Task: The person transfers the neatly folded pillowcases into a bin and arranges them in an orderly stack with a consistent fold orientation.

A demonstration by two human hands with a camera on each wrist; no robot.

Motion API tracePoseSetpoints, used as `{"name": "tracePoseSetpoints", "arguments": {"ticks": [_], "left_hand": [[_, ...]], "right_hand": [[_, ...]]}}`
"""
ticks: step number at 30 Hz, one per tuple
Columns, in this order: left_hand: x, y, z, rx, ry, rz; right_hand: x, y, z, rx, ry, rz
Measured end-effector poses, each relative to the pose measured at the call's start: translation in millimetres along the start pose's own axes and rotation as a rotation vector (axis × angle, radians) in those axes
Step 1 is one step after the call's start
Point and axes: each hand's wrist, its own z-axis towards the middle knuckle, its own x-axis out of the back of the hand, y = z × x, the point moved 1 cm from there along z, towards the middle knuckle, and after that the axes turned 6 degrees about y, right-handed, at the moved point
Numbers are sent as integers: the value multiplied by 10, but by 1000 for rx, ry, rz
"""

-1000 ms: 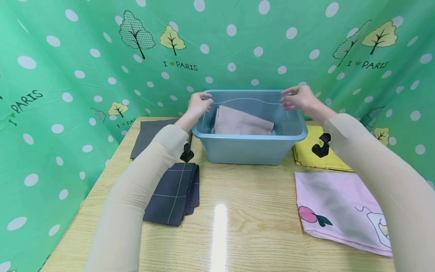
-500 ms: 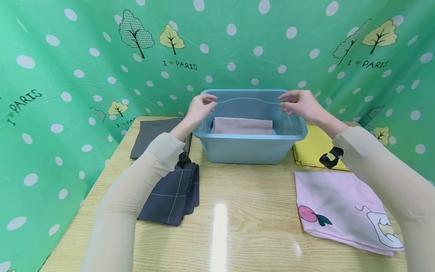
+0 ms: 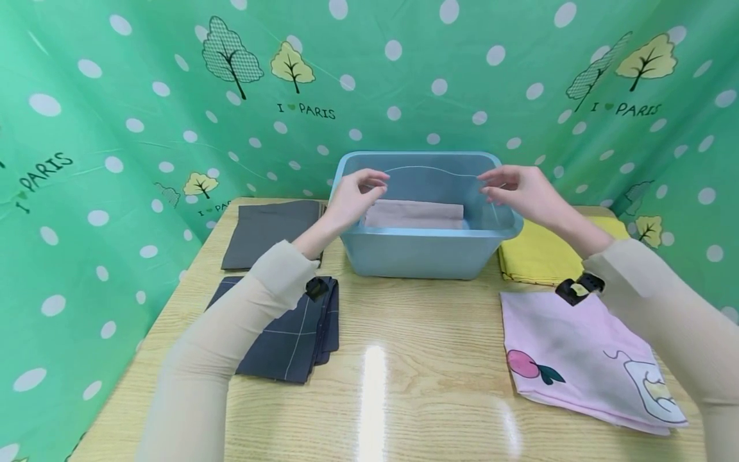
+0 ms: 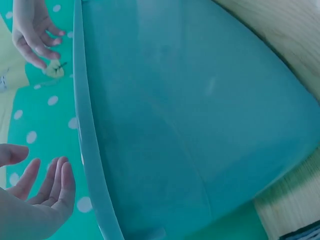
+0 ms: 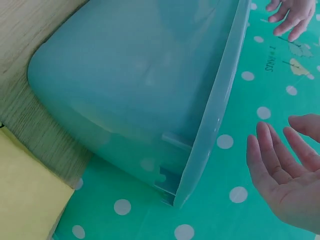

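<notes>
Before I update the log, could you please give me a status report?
Left hand and right hand empty, above blue tub. Pinkish-grey cloth folded inside. No obstruction visible.

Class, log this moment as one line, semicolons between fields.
left hand: empty, above blue tub; right hand: empty, above blue tub; mauve cloth: inside; left side: grey cloth, checked cloth; right side: yellow cloth, pink cloth

I look forward and down over the table point(image 3: 433, 353) from the head camera, set well back; my two wrist cameras sit close to the tub point(image 3: 410, 256), turned sideways, sharing its front wall point(image 5: 140, 75) and the dotted curtain point(image 3: 433, 58) beyond
</notes>
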Motion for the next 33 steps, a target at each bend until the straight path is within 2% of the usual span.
{"name": "tracePoseSetpoints", "arguments": {"ticks": [10, 16, 23, 33], "left_hand": [[-100, 33, -153, -42, -24, -51], [-143, 62, -272, -85, -9, -110], [-213, 115, -419, -148, 5, -151], [-388, 129, -604, -242, 0, -151]], "right_hand": [[1, -3, -236, 32, 23, -7], [-3, 1, -386, 83, 95, -74], [11, 35, -560, 150, 154, -90], [46, 126, -807, 145, 197, -132]]}}
